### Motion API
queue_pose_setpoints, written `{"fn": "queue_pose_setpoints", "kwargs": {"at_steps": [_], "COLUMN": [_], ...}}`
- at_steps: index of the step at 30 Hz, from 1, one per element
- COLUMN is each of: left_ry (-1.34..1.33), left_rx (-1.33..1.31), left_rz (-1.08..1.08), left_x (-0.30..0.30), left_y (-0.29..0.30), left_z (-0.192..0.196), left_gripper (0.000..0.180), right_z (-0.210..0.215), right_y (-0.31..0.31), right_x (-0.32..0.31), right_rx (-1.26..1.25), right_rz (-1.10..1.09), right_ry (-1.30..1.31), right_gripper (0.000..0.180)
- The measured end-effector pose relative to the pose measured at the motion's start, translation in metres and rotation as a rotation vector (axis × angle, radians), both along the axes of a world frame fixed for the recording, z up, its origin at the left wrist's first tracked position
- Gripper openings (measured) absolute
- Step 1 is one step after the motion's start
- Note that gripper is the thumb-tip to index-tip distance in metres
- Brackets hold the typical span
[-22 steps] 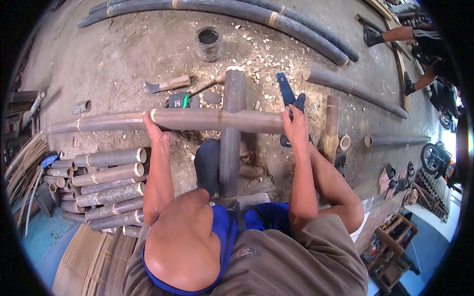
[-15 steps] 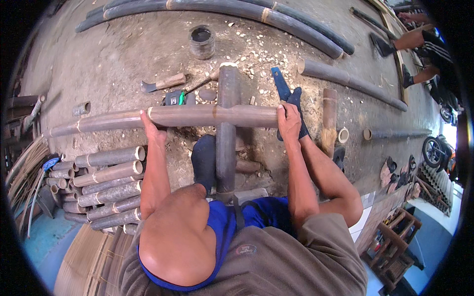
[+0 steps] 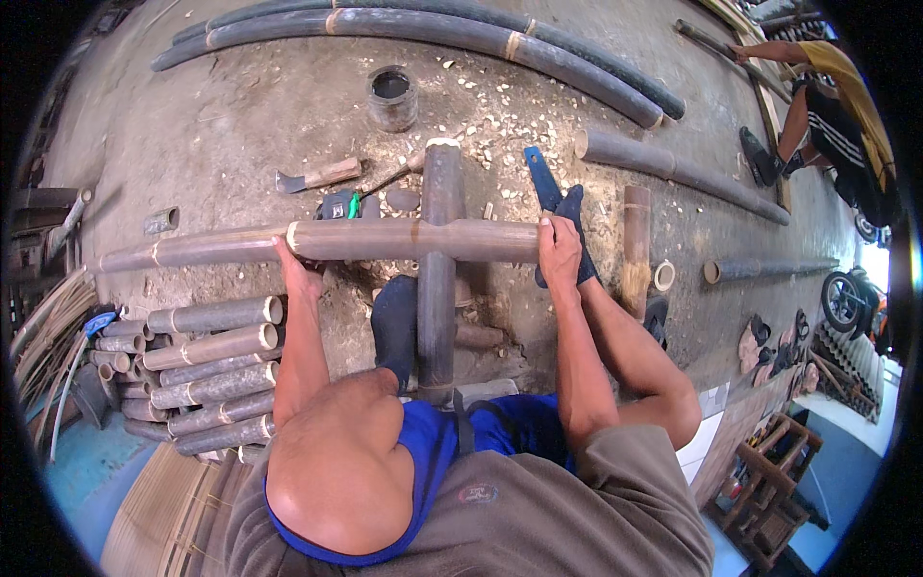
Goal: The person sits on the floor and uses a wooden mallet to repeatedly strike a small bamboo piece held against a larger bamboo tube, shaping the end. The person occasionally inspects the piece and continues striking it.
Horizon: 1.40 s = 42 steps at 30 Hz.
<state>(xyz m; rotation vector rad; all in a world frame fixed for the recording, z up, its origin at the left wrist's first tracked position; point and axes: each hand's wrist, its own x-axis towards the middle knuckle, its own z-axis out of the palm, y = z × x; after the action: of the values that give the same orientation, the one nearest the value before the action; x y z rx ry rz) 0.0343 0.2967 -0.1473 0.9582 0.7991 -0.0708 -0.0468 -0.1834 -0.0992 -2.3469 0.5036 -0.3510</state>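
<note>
Across in front of me lies a long dark bamboo pole (image 3: 370,240), set over another bamboo piece (image 3: 438,317) that points away from me, so the two form a cross. My right hand (image 3: 561,252) is closed round the long pole's right end. Farther left, my left hand (image 3: 302,271) grips the same pole at a pale joint ring; its fingers are partly hidden behind the pole. My left foot (image 3: 392,322) in a dark sock rests beside the lower piece. Near my right foot lies a blue saw or blade (image 3: 542,173), partly covered.
Beyond the cross are a billhook (image 3: 317,176), a black-and-green tape measure (image 3: 338,205) and a dark pot (image 3: 392,99). Cut bamboo pieces (image 3: 213,375) are stacked at left. Long poles (image 3: 423,24) lie at the far side. A co-worker's hand (image 3: 739,55) touches a pole at far right.
My two hands keep their places on the bamboo pole, with only a slight shift of the view. At far right the co-worker has moved, an arm now stretched to a dark pole.
</note>
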Motion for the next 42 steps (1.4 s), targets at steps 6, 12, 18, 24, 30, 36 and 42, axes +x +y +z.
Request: {"fn": "queue_pose_setpoints", "kwargs": {"at_steps": [6, 12, 18, 24, 30, 36, 42], "left_ry": [0.043, 0.07, -0.009, 0.039, -0.008, -0.022, -0.013], "left_rx": [0.035, 0.058, 0.062, 0.05, 0.007, 0.052, 0.023], "left_rz": [0.013, 0.005, 0.015, 0.022, -0.026, 0.003, -0.002], "left_x": [-0.004, -0.003, -0.007, -0.005, -0.009, -0.005, -0.001], "left_y": [0.015, -0.001, 0.02, 0.004, 0.017, 0.01, 0.0], "left_z": [-0.013, -0.008, -0.019, -0.002, -0.012, -0.008, 0.008], "left_gripper": [0.091, 0.089, 0.079, 0.083, 0.086, 0.088, 0.09], "right_z": [0.002, -0.003, -0.004, -0.001, -0.005, 0.005, 0.003], "right_y": [0.002, -0.008, 0.0, -0.003, -0.004, -0.003, -0.004], "right_x": [0.002, -0.002, 0.003, -0.004, 0.002, 0.001, 0.001], "right_rx": [-0.006, 0.037, 0.126, 0.108, 0.057, 0.116, 0.123], "right_rz": [0.017, 0.008, 0.008, -0.008, 0.021, 0.002, -0.021], "right_ry": [0.0, -0.03, -0.053, -0.009, -0.065, -0.114, -0.107], "right_gripper": [0.028, 0.028, 0.029, 0.031, 0.029, 0.026, 0.026]}}
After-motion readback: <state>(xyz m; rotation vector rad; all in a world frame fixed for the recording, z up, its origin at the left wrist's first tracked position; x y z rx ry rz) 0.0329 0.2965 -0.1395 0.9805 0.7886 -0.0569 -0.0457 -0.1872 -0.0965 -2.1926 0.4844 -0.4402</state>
